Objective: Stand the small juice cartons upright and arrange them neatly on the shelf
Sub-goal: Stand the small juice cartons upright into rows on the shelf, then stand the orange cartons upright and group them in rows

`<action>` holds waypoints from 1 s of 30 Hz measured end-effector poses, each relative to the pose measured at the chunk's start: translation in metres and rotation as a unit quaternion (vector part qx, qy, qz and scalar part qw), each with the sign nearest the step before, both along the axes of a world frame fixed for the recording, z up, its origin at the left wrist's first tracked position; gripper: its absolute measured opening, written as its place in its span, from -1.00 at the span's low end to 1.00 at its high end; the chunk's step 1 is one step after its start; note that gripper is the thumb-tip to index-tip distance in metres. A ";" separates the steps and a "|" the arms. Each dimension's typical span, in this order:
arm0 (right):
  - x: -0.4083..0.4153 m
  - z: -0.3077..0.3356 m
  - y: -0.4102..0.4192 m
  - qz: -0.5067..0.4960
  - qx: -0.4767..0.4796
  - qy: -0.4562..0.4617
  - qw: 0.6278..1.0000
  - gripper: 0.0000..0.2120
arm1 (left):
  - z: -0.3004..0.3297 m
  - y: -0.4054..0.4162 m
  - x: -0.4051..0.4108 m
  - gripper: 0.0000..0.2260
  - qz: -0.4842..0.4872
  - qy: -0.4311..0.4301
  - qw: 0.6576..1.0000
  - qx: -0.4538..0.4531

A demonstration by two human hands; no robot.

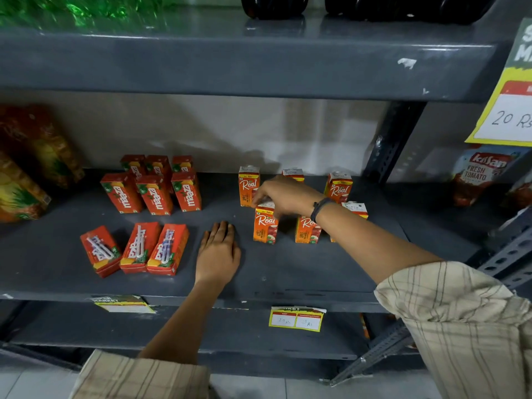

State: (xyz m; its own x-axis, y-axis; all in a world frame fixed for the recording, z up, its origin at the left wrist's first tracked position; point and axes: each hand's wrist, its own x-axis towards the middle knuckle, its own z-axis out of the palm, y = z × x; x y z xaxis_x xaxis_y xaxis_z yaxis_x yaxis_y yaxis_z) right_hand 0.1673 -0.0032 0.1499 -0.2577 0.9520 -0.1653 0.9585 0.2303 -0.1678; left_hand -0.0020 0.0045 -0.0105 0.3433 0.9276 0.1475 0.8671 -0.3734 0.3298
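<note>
On the grey shelf (288, 272) the job looks well past halfway; six orange cartons (249, 185) stand upright on the right, and six red cartons (157, 194) stand in two rows at the back left; three red cartons (141, 247) lie flat near the front edge, not yet stood up; the right hand (283, 197) pinches the top of a front orange carton (265, 226), fingers closed on it; the left hand (218, 251) rests flat, fingers released, just beside the fallen three.

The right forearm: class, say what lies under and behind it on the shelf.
Under the right forearm stand orange Real cartons: one shows only its lower front, another only its top. Whether more stand behind the arm cannot be seen. The right hand covers a front carton's top.
</note>
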 end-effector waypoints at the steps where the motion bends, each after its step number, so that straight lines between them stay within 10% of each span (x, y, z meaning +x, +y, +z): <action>1: 0.001 0.000 0.000 0.004 0.003 -0.002 1.000 -0.47 | -0.001 0.000 0.000 -0.54 0.000 0.002 1.000 0.001; 13: 0.004 0.004 -0.012 -0.002 0.014 -0.005 1.000 -0.45 | 0.004 -0.007 0.000 -0.55 -0.021 -0.015 0.999 0.043; 20: -0.018 0.016 -0.043 -0.006 0.367 0.227 0.902 -0.77 | 0.041 -0.031 -0.045 -0.62 -0.077 -0.138 0.973 0.168; 30: -0.165 -0.057 -0.009 0.121 0.110 0.062 0.985 -0.38 | 0.049 0.017 -0.257 -0.63 0.131 -0.146 0.970 0.143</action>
